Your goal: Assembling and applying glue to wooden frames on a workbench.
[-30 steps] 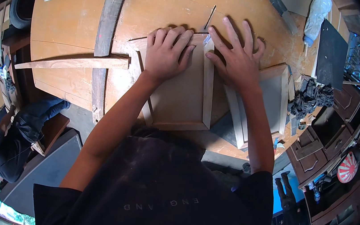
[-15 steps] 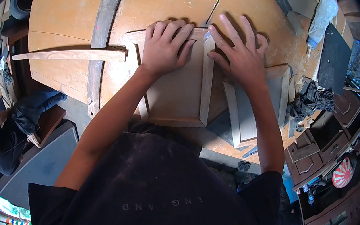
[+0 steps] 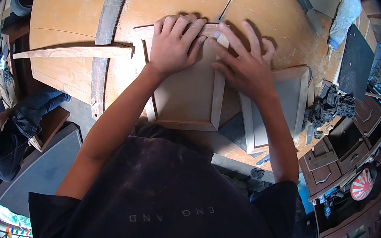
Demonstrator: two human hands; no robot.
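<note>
Scuffed orange-brown wooden workbench (image 3: pixel 74 19) bears a pale rectangular wood-framed panel (image 3: pixel 185 104); apart, the left hand (image 3: pixel 173 48) curls over its far rail (image 3: pixel 209 30), grip unclear, while the right hand (image 3: pixel 248 69) splays at the far-right corner (image 3: pixel 220 38), apparently aligning it; next likely calls for steadying that joint

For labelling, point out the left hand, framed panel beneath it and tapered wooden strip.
Left hand (image 3: pixel 171 50), head view: its back.
Framed panel (image 3: pixel 186 94), head view: flat field.
Tapered wooden strip (image 3: pixel 80 50), head view: middle.

We see dark, loose T-shirt (image 3: pixel 164 177); short, wide sleeves (image 3: pixel 51 213) ending above elbows; small, pale, spaced lettering (image 3: pixel 184 212) across cloth; faint dusty smudges; forearms (image 3: pixel 114 114) bare.
</note>
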